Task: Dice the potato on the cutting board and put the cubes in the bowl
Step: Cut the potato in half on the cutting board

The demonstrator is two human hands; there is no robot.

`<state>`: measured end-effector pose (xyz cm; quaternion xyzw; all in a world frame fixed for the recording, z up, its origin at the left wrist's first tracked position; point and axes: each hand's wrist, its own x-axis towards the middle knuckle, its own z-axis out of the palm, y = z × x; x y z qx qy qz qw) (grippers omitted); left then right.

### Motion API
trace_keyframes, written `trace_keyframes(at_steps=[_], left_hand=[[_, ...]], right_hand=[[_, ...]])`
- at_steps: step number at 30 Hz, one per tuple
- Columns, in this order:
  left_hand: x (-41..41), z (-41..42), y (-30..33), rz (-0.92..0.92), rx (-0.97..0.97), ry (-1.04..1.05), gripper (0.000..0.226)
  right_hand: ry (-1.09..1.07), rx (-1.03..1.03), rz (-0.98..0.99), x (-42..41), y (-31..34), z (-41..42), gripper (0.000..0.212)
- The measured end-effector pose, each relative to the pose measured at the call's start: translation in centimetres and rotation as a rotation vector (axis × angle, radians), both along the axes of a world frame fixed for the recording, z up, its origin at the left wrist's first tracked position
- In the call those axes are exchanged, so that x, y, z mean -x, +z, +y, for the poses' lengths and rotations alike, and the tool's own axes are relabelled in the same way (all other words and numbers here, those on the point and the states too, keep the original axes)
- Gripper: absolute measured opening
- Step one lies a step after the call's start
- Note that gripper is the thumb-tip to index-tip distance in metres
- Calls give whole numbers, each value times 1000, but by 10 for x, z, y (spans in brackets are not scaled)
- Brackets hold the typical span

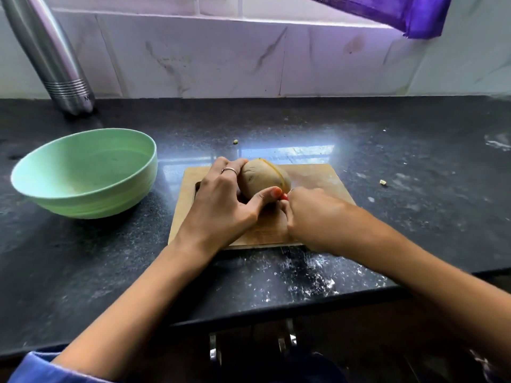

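First cut through a whole potato. The potato (262,176) lies on its side near the far left part of the wooden cutting board (318,175), a yellow cut line running across its right portion. The left hand (221,200) clasps it from the left, fingers over the top and thumb against the near side, steadying a round thing that would otherwise roll. The right hand (312,214) is curled closed just right of the potato, apparently around a knife handle; only a red speck shows at the thumb, and the blade itself cannot be made out. The green bowl (85,172) stands empty on the dark counter (414,161) left of the board, within reach for the cubes
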<state>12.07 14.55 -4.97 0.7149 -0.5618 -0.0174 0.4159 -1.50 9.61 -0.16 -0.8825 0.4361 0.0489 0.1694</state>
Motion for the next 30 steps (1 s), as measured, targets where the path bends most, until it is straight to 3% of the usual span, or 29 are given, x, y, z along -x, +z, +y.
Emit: trace_keyframes(at_steps=[6,11,18,22,25,30], left_hand=[[0,0,-1,50,-21,-24,71],[1,4,0,-65,-26,-64,80],[10,4,0,-295,-55,-40,67],[6,-3,4,-326,-94,-3,69],[3,-4,4,-341,-98,-8,70],[5,-6,4,-293,-95,2,69]], right_hand=[[-10,2,0,4,1,3,35],[-7,98,-121,14,-1,6,29],[-2,260,-110,26,1,18,30],[21,331,-188,18,-1,23,15],[39,287,-213,13,-2,20,14],[15,193,-256,7,-4,13,30]])
